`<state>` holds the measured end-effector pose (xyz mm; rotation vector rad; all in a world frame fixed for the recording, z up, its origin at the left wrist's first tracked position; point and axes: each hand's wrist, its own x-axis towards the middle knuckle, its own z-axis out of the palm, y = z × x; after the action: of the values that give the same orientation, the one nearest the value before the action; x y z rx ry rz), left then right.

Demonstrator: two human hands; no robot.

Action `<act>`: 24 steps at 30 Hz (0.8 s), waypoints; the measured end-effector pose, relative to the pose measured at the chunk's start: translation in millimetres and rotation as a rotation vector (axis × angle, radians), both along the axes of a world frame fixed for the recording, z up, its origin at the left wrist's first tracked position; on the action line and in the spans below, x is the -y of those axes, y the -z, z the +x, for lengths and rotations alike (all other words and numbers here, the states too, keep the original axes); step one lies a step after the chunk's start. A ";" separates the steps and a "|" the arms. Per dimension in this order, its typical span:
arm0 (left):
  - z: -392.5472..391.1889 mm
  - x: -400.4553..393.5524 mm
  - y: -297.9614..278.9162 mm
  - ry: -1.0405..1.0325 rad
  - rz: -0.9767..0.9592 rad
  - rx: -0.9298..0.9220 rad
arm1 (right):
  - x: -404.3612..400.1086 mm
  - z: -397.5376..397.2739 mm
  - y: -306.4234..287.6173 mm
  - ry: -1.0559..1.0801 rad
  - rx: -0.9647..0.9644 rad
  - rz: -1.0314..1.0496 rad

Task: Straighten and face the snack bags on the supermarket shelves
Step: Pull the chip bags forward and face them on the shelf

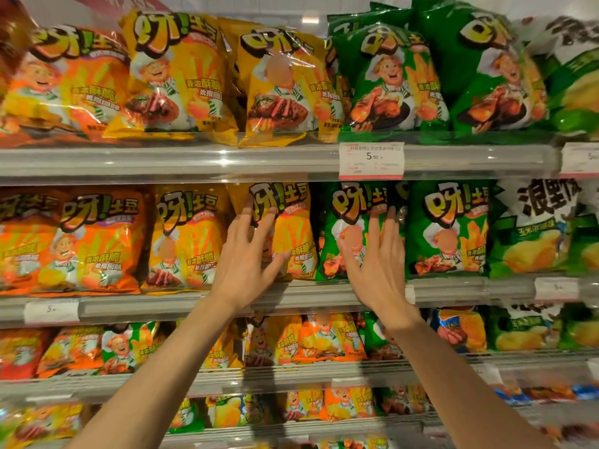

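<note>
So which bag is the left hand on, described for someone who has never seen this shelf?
Find the shelf rail carrying the white 5.90 price tag and look at the row just beneath it. The left hand lies flat, fingers spread, on the yellow foil snack bag there. It is the last yellow bag in that row, leaning against the first green foil bag, which the right hand touches.

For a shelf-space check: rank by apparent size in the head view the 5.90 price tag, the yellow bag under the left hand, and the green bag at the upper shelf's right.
1. Green bag, upper shelf: largest, though nearness may inflate it.
2. Yellow bag under the left hand: smaller-looking, partly covered; likely the same pack size.
3. Price tag: clearly smallest.
</note>
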<state>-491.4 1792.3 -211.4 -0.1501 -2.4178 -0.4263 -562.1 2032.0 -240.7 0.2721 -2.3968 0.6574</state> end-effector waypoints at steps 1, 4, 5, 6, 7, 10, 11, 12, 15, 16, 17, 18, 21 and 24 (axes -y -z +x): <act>-0.1 -1.4 1.5 0.009 0.015 0.006 | 1.7 0.7 2.4 -0.004 -0.003 0.012; -0.5 -3.6 5.3 0.044 0.068 0.023 | 2.2 2.9 5.7 -0.012 -0.005 0.022; -0.4 -3.7 5.4 0.049 0.080 0.029 | 1.2 2.6 5.3 -0.014 0.005 0.023; -0.2 -3.7 5.0 0.047 0.082 0.032 | 0.3 1.9 4.0 -0.017 0.024 0.023; 0.2 -3.7 3.9 0.034 0.071 0.030 | -0.5 0.8 2.3 -0.030 0.051 0.021; 3.3 -4.6 -0.2 -0.044 0.017 0.014 | -6.1 2.0 -5.3 -0.116 0.109 -0.017; 5.1 -5.2 -1.9 -0.055 0.017 0.012 | -9.0 4.2 -7.9 -0.146 0.121 -0.042; 6.8 -5.8 -2.9 -0.052 0.030 0.011 | -11.8 7.6 -10.7 -0.166 0.128 -0.071; 12.6 -5.9 -3.2 -0.018 0.071 -0.006 | -18.0 18.1 -11.8 -0.151 0.069 -0.155; 14.6 -6.0 -2.2 -0.015 0.073 -0.020 | -18.4 20.5 -9.7 -0.138 0.030 -0.151; 16.5 -6.7 -0.7 -0.018 0.072 -0.028 | -18.1 21.5 -6.4 -0.132 0.007 -0.126; 18.3 -7.8 1.3 -0.023 0.070 -0.027 | -17.7 21.2 -2.4 -0.139 0.005 -0.095; 21.0 -11.4 5.3 -0.026 0.071 0.017 | -18.2 14.2 4.0 -0.175 0.053 -0.055; 23.0 -8.4 2.7 0.019 0.103 0.056 | -19.5 13.1 -1.2 -0.181 0.078 -0.055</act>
<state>-468.4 1800.7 -214.1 -0.1172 -2.4447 -0.5697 -548.9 2051.6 -239.5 0.4511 -2.4429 0.8282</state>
